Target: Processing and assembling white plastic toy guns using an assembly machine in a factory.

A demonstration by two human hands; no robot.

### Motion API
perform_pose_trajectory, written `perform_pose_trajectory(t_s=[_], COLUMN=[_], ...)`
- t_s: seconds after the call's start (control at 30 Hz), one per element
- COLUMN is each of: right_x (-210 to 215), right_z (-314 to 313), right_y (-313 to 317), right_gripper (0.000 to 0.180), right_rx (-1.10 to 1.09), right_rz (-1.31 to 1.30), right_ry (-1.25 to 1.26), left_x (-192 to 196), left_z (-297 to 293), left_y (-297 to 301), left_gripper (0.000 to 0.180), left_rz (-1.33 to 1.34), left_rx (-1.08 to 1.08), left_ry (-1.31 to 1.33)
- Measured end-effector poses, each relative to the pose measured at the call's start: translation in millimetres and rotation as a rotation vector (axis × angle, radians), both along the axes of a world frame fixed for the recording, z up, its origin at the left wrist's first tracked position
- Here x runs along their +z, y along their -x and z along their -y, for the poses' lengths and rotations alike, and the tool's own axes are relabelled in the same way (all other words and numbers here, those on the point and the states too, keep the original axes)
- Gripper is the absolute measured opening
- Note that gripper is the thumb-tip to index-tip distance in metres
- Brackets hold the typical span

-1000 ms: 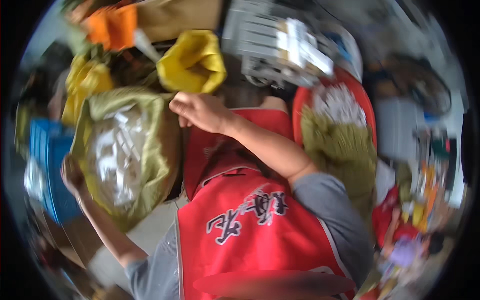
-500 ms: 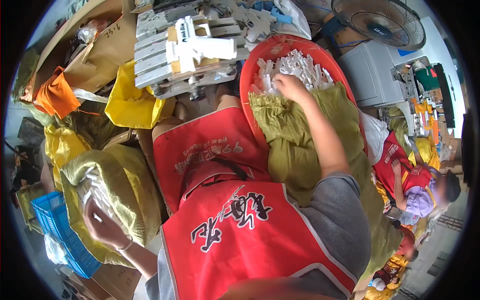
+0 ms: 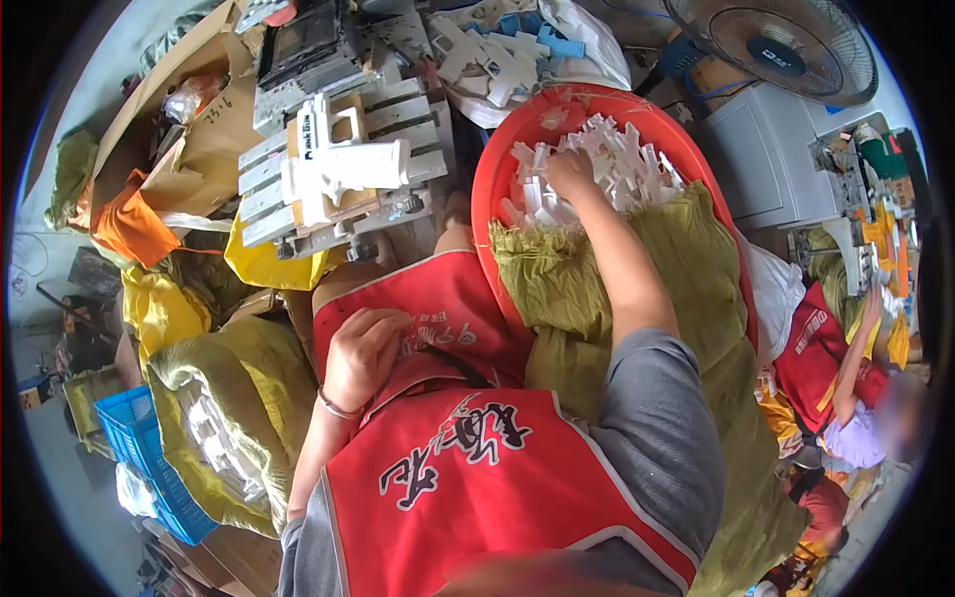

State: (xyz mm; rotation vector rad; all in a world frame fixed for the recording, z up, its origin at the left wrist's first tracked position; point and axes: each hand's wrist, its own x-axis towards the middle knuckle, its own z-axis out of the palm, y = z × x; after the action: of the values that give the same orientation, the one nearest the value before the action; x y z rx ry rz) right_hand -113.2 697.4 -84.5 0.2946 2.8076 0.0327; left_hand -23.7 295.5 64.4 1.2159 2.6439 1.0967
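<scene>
My right hand (image 3: 569, 175) is down among the small white plastic parts (image 3: 624, 171) heaped in a red tub (image 3: 494, 149). Its fingers are bent together, and anything between them is hidden by the parts and the hand itself. My left hand (image 3: 366, 353) hovers over the red apron (image 3: 453, 289) on my lap, fingers loosely bent with no object visible in them. A green woven sack (image 3: 557, 284) lies over the near part of the tub. On my left, another woven sack (image 3: 264, 373) gapes, with white parts (image 3: 219, 438) inside.
Ahead stands a slatted metal fixture (image 3: 413, 119) bearing a white toy-gun-shaped piece (image 3: 343, 164). A blue crate (image 3: 129, 423) sits beside the left sack. A cardboard box (image 3: 214, 144) is at far left, a fan (image 3: 776, 55) at far right. A co-worker (image 3: 826, 368) sits at right.
My left hand has come out of the left sack's mouth and moved right, over my lap. My right hand stays among the white parts. The view has shifted slightly.
</scene>
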Motion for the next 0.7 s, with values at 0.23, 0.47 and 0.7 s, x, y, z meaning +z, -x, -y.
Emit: perform_pose_trajectory(t_s=[0.23,0.47,0.7], right_x=[110.0,208.9,263.6], right_z=[2.3,-15.5,48.0], right_y=[-79.8,-175.8,-216.6], right_gripper=[0.016,0.022,0.025], right_rx=[0.116,-0.222,0.050], right_rz=[-0.575,-0.997,-0.908], right_ry=[0.981,1.538,1.416], left_x=[-21.3,-52.2,-42.6], left_z=[-36.0,-120.4,-213.2], left_y=[27.2,48.7,10.5], left_gripper=[0.013,0.022,0.040], left_rz=[0.153,0.227,0.007], left_rx=[-0.170,-0.296,-0.398], left_ry=[0.020,-0.126,-0.398])
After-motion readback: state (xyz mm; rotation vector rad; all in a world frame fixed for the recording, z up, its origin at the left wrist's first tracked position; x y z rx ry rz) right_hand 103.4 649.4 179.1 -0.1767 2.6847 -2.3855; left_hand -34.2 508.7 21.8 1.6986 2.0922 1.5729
